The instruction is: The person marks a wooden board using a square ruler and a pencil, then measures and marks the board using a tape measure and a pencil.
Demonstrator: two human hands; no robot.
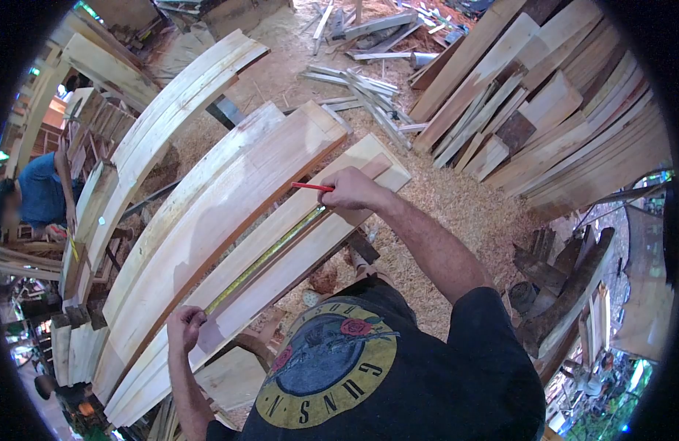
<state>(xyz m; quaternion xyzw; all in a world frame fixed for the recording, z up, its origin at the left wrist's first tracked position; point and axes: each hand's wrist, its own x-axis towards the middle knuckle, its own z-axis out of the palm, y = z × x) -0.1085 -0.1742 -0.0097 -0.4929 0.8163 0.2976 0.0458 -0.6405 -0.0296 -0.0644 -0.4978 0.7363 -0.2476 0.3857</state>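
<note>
A yellow tape measure (270,253) is stretched along a pale wooden plank (244,257) in front of me. My right hand (348,189) is closed at the tape's far end, with a red pencil (310,187) sticking out of it to the left. At the near end, my left hand (185,325) is closed over the plank where the tape runs up to it. The tape's case, if it is in that hand, is hidden by the fingers. Just left of this plank lies a wider reddish-edged board (229,195).
Curved planks (170,99) lie farther left, where another person in a blue shirt (42,191) bends over. Many boards (567,103) are stacked at the right. Scrap strips (361,88) and wood shavings (457,213) cover the ground.
</note>
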